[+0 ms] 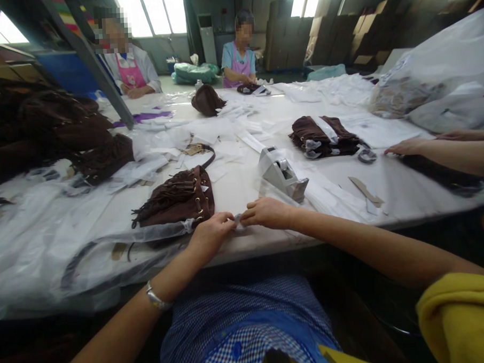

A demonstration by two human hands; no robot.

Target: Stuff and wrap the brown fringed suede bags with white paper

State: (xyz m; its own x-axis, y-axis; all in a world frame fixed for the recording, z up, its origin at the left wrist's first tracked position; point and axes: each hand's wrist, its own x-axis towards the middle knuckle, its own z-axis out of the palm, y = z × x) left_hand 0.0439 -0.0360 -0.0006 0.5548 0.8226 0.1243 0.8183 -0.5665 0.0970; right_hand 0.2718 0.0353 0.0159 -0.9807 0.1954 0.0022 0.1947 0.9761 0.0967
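A dark brown fringed drawstring handbag [178, 200] lies on its side at the table's front edge. Its strap, sleeved in clear plastic [144, 234], loops out to the left. Just right of the bag, my left hand [214, 231] has its fingers pinched together. My right hand [267, 213] pinches opposite it, fingertips almost meeting the left ones. Between them shows a small greyish, shiny bit [238, 220], too small and blurred to name. Beyond my right hand stands a grey tape dispenser [282, 174].
Another brown bag [324, 135] lies folded behind the dispenser. Brown bags are piled at left [55, 125]. A co-worker's arms [445, 148] reach in from the right, near a cardboard piece [365, 190]. Two people work across the table, amid white wrapping sheets [322, 89].
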